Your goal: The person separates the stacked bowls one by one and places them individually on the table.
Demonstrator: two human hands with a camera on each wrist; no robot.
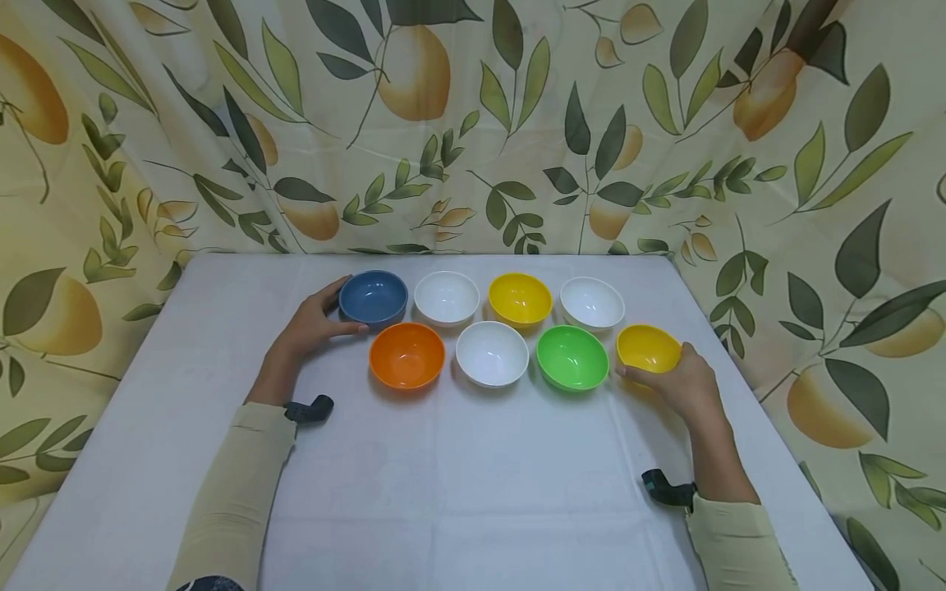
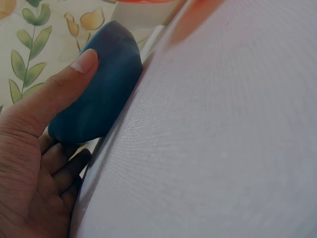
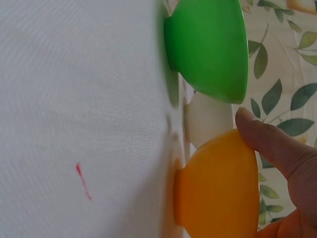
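At the left end of the back row, my left hand (image 1: 307,327) grips a blue bowl (image 1: 373,297) by its side. In the left wrist view the thumb lies on the blue wall and the other fingers curl below it. My right hand (image 1: 691,386) holds a yellow bowl (image 1: 648,348) at the right end of the front row, thumb at its near side. The right wrist view shows that thumb at the rim, close to the green bowl (image 3: 210,49). The far fingers are partly hidden. Both bowls sit upright at the white-covered table.
Between the hands, the front row has an orange bowl (image 1: 406,355), a white bowl (image 1: 492,354) and the green one. Behind them stand a white bowl (image 1: 447,298), another yellow bowl (image 1: 521,299) and another white bowl (image 1: 592,303). A leaf-patterned cloth (image 1: 517,164) hangs behind the table (image 1: 473,476).
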